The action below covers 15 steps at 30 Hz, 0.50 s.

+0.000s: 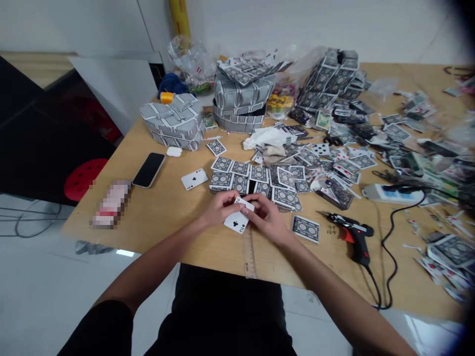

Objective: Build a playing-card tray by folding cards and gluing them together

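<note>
Well, card [234,223] nr tbl [211,257] edge

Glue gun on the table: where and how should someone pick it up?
Probably by the black handle of the glue gun, coming from the near side: the handle slants toward that side, while the slim nozzle points left, out of the way.

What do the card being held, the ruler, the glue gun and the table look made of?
Card: probably coated paper stock; thin, white and printed.
Ruler: likely clear plastic, since the tan surface shows through it.
Glue gun: apparently hard plastic, judging by its molded black body and red trigger.
Table: wood or wood-look laminate, pale tan and smooth; I can't tell which.
</note>
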Available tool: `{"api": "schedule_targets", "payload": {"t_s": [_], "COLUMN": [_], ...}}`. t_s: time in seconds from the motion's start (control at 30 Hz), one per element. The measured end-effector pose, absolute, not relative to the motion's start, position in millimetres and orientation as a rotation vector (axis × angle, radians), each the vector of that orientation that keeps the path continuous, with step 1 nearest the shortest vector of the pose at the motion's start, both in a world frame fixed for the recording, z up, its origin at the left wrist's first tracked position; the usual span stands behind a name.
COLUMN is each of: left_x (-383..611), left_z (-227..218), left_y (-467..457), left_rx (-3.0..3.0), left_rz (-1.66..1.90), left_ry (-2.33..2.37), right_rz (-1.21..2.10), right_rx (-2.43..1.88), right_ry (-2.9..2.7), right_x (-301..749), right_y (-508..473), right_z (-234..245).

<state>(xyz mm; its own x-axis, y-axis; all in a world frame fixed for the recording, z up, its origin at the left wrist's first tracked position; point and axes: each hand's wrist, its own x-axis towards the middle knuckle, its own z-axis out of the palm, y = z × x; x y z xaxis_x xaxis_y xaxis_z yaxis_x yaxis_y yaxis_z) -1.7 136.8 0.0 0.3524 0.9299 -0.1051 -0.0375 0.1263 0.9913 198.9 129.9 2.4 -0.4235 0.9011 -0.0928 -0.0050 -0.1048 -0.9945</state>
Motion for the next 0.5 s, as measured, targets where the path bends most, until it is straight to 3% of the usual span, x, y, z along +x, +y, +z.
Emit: {"api": "schedule_targets", "payload": {"t_s": [0.5], "left_x": [-4.5], "left_z": [0.7], "left_y": [126.9], "left_rx": [1.511], "left_rz": [0.949], "left_ry": [0.998], "right_rz": [1.687], "right_rx": [-0.995], "right_ry": [-1.354], "right_x": [203.1], "right_y": [129.4], "right_z": [2.5]}}
